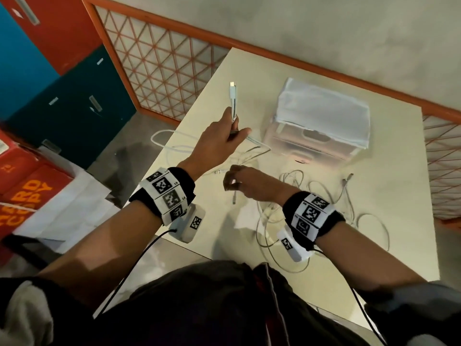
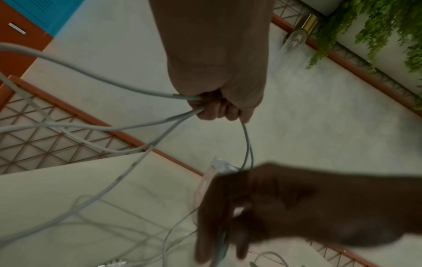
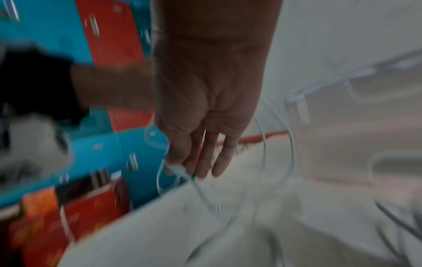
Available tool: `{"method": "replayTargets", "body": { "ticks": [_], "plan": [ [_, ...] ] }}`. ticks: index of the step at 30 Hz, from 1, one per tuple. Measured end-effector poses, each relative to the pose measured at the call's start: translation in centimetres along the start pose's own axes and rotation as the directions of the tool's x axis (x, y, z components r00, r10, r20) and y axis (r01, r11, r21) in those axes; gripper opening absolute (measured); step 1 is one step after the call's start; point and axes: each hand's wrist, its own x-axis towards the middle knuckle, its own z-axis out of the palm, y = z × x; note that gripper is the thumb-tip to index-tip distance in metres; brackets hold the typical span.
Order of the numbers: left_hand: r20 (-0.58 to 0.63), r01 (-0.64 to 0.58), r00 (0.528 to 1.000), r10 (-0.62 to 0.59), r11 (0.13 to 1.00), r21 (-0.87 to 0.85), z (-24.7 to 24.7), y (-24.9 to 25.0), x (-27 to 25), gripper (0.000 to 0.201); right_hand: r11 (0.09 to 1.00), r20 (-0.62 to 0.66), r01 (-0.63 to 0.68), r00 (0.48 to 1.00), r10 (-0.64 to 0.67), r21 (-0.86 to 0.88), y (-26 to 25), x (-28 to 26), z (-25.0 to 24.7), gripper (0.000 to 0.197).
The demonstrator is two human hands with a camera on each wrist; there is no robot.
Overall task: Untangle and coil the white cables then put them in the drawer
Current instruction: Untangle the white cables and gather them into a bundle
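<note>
My left hand [image 1: 230,132] is raised over the table's left side and grips a white cable [image 1: 233,101] whose plug end sticks up past the fingers; in the left wrist view the fist [image 2: 219,106] clutches several strands trailing left and down. My right hand [image 1: 237,179] hovers lower, near the table's middle, pinching a thin white cable [image 3: 180,170] between thumb and fingers. A tangle of white cables [image 1: 299,196] sprawls on the table around and right of that hand. The clear plastic drawer unit [image 1: 319,123] stands at the back, closed, with a white cloth on top.
The cream table [image 1: 389,196] is bordered by an orange lattice railing [image 1: 162,61] at the back and right. Teal and red cabinets [image 1: 62,96] stand left, with red boxes [image 1: 22,186] and white paper on the floor. One cable loop [image 1: 162,143] hangs over the table's left edge.
</note>
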Motion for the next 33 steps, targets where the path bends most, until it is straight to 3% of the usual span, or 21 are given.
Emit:
{"method": "replayTargets", "body": {
  "ticks": [6,9,11,14,16,21,26,30,33],
  "plan": [
    [0.151,0.052,0.988,-0.035,0.993,-0.106,1.0,0.3,0.4,0.022,0.976,0.020,0.014,1.000,-0.019,0.216,-5.0,-4.1,-7.3,0.011],
    [0.256,0.013,0.967,0.013,0.995,-0.098,1.0,0.9,0.4,0.013,0.924,-0.172,0.041,0.985,0.028,0.381,-5.8,-6.2,-10.0,0.013],
    [0.365,0.044,0.930,0.040,0.975,-0.219,1.5,1.5,0.3,0.006,0.906,-0.360,0.079,0.929,0.085,0.416,-5.5,-7.1,-11.5,0.011],
    [0.446,0.147,0.895,0.021,0.929,-0.338,2.2,2.9,0.2,0.032,0.893,-0.530,0.074,0.825,0.195,0.444,-4.6,-7.6,-12.4,0.007],
    [0.451,0.143,0.891,0.054,0.909,-0.391,2.4,4.0,0.4,0.040,0.888,-0.587,0.064,0.771,0.246,0.456,-4.1,-7.8,-12.5,0.007],
    [0.512,0.200,0.854,0.091,0.852,-0.484,2.1,5.7,0.3,0.047,0.892,-0.662,0.049,0.688,0.296,0.449,-4.0,-8.3,-12.9,0.012],
    [0.529,0.256,0.840,0.119,0.772,-0.582,2.1,6.6,0.2,0.035,0.901,-0.728,0.065,0.616,0.302,0.428,-3.7,-8.2,-12.8,0.015],
    [0.579,0.277,0.803,0.142,0.771,-0.573,2.1,6.8,0.4,0.037,0.911,-0.733,0.072,0.622,0.277,0.406,-3.5,-7.9,-12.4,0.013],
    [0.558,0.299,0.820,0.129,0.735,-0.609,1.6,7.0,0.6,0.034,0.882,-0.723,0.097,0.618,0.310,0.461,-3.4,-7.8,-11.5,0.028]
  ]
}}
